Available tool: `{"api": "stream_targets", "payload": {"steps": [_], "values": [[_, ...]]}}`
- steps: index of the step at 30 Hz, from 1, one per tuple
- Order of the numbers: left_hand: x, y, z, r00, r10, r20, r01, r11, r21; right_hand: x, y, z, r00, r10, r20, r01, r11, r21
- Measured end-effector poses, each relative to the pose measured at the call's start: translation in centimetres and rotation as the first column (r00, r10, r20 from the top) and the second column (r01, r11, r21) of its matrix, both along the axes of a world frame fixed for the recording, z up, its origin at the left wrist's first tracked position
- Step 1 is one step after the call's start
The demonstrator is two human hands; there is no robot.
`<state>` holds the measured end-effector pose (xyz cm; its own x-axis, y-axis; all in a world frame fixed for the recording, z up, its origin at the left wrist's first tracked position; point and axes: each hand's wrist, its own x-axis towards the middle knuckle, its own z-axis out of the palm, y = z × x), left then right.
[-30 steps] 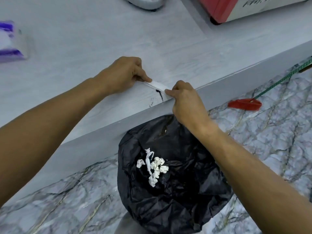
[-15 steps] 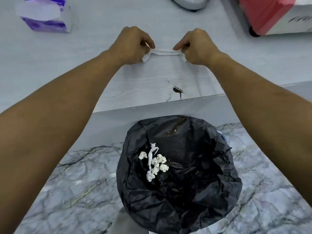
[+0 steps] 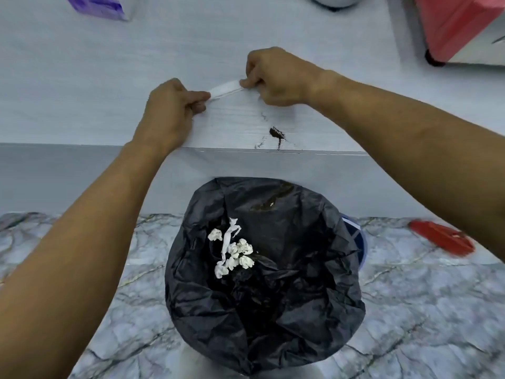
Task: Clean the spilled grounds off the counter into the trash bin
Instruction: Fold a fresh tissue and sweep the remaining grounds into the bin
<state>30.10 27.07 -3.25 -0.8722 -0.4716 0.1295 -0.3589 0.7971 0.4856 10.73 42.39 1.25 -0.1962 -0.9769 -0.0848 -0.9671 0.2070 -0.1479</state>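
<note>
My left hand [image 3: 175,105] and right hand [image 3: 269,75] each pinch one end of the tissue strip [image 3: 225,88], pulled tight. Since a moment ago I brought it nearer to the grounds [image 3: 276,133] at the counter [image 3: 82,77] edge, above the trash bin [image 3: 273,310]. I think the sweep comes next.

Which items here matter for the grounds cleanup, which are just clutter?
Job:
- spilled grounds near the counter edge
- white tissue, stretched between left hand and right hand
- black-lined trash bin below

Lying about:
- purple box
- red appliance
- red object on floor
</note>
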Motion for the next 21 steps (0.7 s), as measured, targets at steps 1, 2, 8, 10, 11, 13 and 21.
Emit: {"api": "stream_targets", "payload": {"steps": [1, 2, 8, 10, 11, 13, 21], "values": [[-0.1, 0.2, 0.2, 0.999, -0.035, 0.033, 0.035, 0.999, -0.018, -0.2, 0.5, 0.1, 0.999, 0.029, -0.017, -0.029, 1.000, 0.005], [-0.3, 0.2, 0.3, 0.995, -0.069, 0.065, 0.072, 0.997, -0.034, -0.4, 1.0, 0.2, 0.999, 0.040, -0.029, -0.040, 0.999, 0.012], [-2.5, 1.2, 1.8, 0.982, -0.138, 0.126, 0.144, 0.989, -0.036, -1.2, 3.4, 0.6, 0.998, -0.055, 0.033, 0.052, 0.995, 0.086], [-3.4, 1.9, 2.0, 0.987, -0.124, 0.098, 0.129, 0.991, -0.044, -1.1, 4.1, 1.1, 0.993, -0.090, 0.072, 0.082, 0.991, 0.104], [-3.7, 2.2, 2.1, 0.989, -0.117, 0.091, 0.121, 0.992, -0.044, -1.1, 4.5, 1.4, 0.992, -0.096, 0.083, 0.086, 0.990, 0.115], [-4.1, 2.6, 2.1, 0.990, -0.108, 0.086, 0.111, 0.994, -0.024, -1.4, 5.0, 1.8, 0.991, -0.094, 0.093, 0.080, 0.987, 0.142], [-3.5, 2.4, 2.6, 0.947, -0.239, 0.215, 0.261, 0.962, -0.078, -1.6, 5.1, 2.8, 0.998, -0.056, 0.041, 0.045, 0.968, 0.247]]}}
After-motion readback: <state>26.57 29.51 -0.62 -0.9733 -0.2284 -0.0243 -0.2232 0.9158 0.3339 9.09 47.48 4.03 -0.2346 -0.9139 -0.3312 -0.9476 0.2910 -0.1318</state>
